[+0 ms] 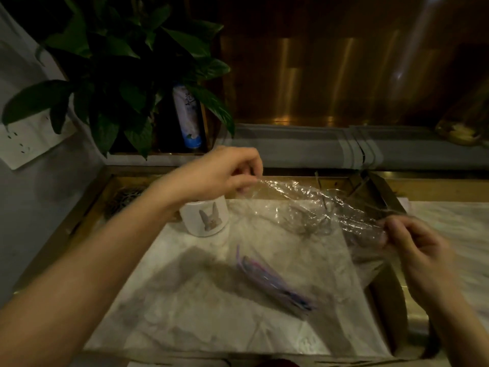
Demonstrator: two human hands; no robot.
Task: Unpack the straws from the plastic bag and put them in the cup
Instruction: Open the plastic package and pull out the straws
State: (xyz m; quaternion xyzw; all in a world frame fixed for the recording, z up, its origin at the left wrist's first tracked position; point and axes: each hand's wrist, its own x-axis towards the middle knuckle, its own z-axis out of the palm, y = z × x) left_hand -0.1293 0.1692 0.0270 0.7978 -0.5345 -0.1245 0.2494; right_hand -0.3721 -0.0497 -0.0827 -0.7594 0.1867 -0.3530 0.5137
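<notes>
Both hands hold a clear plastic bag (317, 207) stretched in the air above a pale marbled surface (185, 300). The left hand (225, 173) pinches one edge of the bag between thumb and curled fingers, just above a white cup (205, 218) with a rabbit drawn on its side. The wrist and fingers cover the cup's rim, so its inside cannot be seen. The right hand (415, 247) grips the other end of the bag with the fingers closed around the crumpled film; the fingertips are blurred and partly veiled by the plastic. The bag is wrinkled and glinting, and whether anything is left inside is hard to make out.

A bundle of straws (272, 282), pinkish and bluish, lies on the surface below the bag, between the two forearms and well apart from the cup. The straws are smeared by motion blur, so their count cannot be told.

Behind the cup, a leafy plant (119, 62) stands in dim light, with a white and blue bottle (188, 115) beside it, its lettering unreadable. A dark tangled object near the left forearm is too shadowed to identify. The right forearm is cut off by the frame edge.
</notes>
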